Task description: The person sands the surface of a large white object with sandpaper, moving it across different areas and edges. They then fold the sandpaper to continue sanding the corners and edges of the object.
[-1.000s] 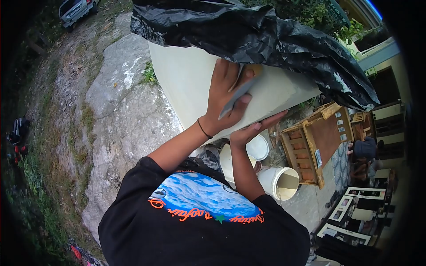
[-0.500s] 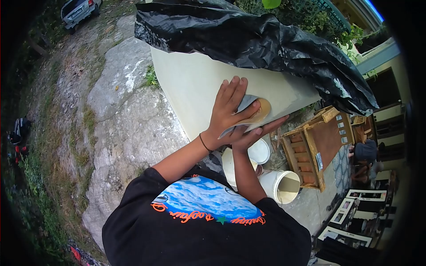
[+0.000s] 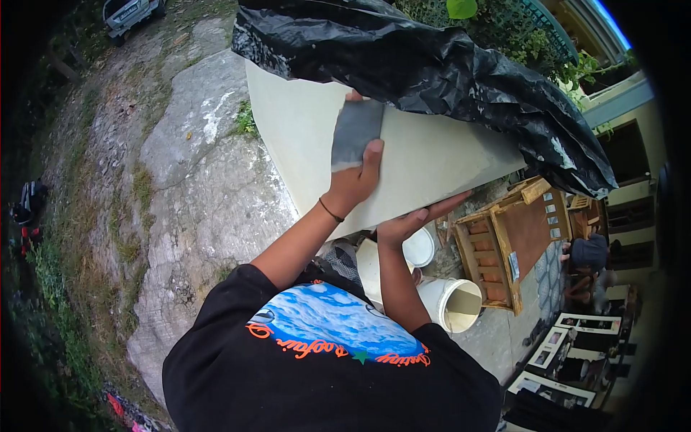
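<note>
- On the left part of the pale panel (image 3: pixel 439 147), the grey sheet (image 3: pixel 356 133) is in the left hand (image 3: pixel 354 180), pinched between the thumb and fingers mostly hidden behind it.
- Half a second ago that sheet was bent, its tan side showing, close above the right hand; now its grey face is turned up, flatter, and farther up the panel to the left.
- The right hand (image 3: pixel 407 227) has hardly shifted: its fingers lie extended and flat along the panel's near right edge, not curled round anything I can see.
- Below that hand, to the right of the forearm, a white bucket (image 3: pixel 434 295) tips its mouth rightward; its inside looks pale, but I can't make out any contents.
- Farther up, just beside it, is a round white container (image 3: pixel 419 248); another pale container (image 3: pixel 369 270) is partly hidden by the right forearm.
- Crumpled black plastic (image 3: pixel 446 72) covers the panel's far end.
- Rough, cracked concrete (image 3: pixel 201 180) spreads to the left, with grass along it and a vehicle (image 3: pixel 131 16) at the far left.
- On the right are a wooden frame (image 3: pixel 479 259) with a brown panel and, beyond it, a person (image 3: pixel 590 252) beside the building.
</note>
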Demonstrator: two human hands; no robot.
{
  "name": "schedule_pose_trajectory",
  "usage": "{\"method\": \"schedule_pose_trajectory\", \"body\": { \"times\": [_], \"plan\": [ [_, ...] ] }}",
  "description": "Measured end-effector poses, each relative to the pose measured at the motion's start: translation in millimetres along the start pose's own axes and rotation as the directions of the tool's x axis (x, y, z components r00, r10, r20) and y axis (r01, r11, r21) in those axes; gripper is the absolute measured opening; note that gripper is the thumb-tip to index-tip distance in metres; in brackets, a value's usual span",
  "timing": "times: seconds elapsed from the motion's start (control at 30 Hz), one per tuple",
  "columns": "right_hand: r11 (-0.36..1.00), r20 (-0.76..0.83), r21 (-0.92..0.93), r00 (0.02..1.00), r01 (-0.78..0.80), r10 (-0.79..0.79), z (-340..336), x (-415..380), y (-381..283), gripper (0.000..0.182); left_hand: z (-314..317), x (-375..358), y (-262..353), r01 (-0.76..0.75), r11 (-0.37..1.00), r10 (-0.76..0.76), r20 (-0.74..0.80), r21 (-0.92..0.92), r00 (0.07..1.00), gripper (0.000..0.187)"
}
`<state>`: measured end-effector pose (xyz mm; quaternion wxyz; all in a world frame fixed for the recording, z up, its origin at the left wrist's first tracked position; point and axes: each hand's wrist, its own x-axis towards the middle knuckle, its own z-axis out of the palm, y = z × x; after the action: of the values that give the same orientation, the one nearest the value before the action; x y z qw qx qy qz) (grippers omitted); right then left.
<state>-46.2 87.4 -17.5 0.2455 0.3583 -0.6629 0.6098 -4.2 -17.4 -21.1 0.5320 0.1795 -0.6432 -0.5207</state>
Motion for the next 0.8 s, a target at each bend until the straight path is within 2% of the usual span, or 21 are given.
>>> {"method": "schedule_pose_trajectory", "body": {
  "times": [0.07,0.13,0.2,0.23,0.27,0.33,0.4,0.43,0.47,0.53,0.6,0.63,0.67,0.73,0.77,0.8],
  "plan": [
    [0.999,0.007,-0.032,1.0,0.016,-0.016,-2.2,-0.2,0.7,0.075,-10.0,30.4,5.7,0.227,0.96,-0.24,-0.067,-0.165,0.968,0.039],
    [0.997,0.012,-0.06,0.999,0.039,-0.039,-2.3,1.6,1.2,0.075,-11.0,32.0,1.3,0.261,0.954,-0.277,-0.1,-0.15,0.956,0.039],
    [0.999,-0.02,0.033,0.999,0.043,-0.043,2.4,2.8,0.0,0.078,-0.6,6.8,7.6,0.191,0.966,-0.209,-0.091,-0.177,0.974,0.043],
    [0.998,-0.01,0.039,0.999,0.044,-0.044,5.1,2.5,-1.3,0.078,5.4,-15.1,0.3,0.046,0.999,-0.045,-0.087,0.008,0.995,0.052],
    [0.998,-0.001,0.048,0.999,0.034,-0.034,7.2,1.6,-3.4,0.078,2.0,-20.8,34.7,-0.165,0.979,0.165,0.012,0.118,0.986,0.058],
    [0.998,0.01,0.064,1.0,0.018,-0.019,11.3,1.6,-7.8,0.078,-1.6,-34.2,31.9,-0.293,0.931,0.271,0.128,0.216,0.954,0.058],
    [0.998,0.016,0.069,1.0,-0.002,0.001,11.1,3.6,-11.6,0.078,-6.0,-23.6,17.1,-0.204,0.975,0.199,0.059,0.087,0.978,0.056],
    [0.998,0.017,0.069,1.0,-0.014,0.013,9.4,3.5,-14.2,0.078,-4.3,-15.0,11.9,-0.187,0.974,0.2,-0.101,0.127,0.974,0.049],
    [0.997,0.019,0.068,1.0,-0.027,0.025,7.0,3.0,-17.1,0.078,-6.0,-20.7,-19.2,0.221,0.965,-0.222,0.007,-0.141,0.975,0.044],
    [0.996,0.015,0.077,0.999,-0.046,0.045,6.7,3.9,-21.8,0.078,-14.7,3.7,-18.9,0.327,0.927,-0.346,-0.081,-0.184,0.935,0.043],
    [0.994,0.017,0.089,0.998,-0.067,0.066,7.0,2.9,-24.4,0.078,-12.5,-8.6,-13.2,0.338,0.923,-0.349,-0.034,-0.182,0.936,0.044],
    [0.993,0.02,0.096,0.998,-0.064,0.063,9.2,3.3,-24.2,0.078,-9.4,-15.6,-8.6,0.34,0.922,-0.343,0.015,-0.185,0.939,0.046],
    [0.981,0.011,0.162,0.995,-0.103,0.103,9.6,2.1,-23.6,0.078,-1.3,-35.1,-11.3,0.153,0.988,-0.153,-0.021,0.025,0.988,0.054],
    [0.963,0.008,0.229,0.989,-0.144,0.146,10.2,-0.7,-22.6,0.078,-2.7,-47.7,33.6,-0.1,0.989,0.091,0.085,0.112,0.992,0.062],
    [0.968,0.003,0.216,0.991,-0.128,0.131,10.2,-1.9,-21.8,0.078,-4.2,-48.6,29.4,-0.1,0.988,0.091,0.083,0.115,0.992,0.062],
    [0.973,-0.006,0.203,0.993,-0.111,0.115,10.6,-1.2,-20.6,0.079,-4.1,-49.1,18.8,-0.08,0.988,0.081,-0.004,0.136,0.997,0.059]
  ]
}}
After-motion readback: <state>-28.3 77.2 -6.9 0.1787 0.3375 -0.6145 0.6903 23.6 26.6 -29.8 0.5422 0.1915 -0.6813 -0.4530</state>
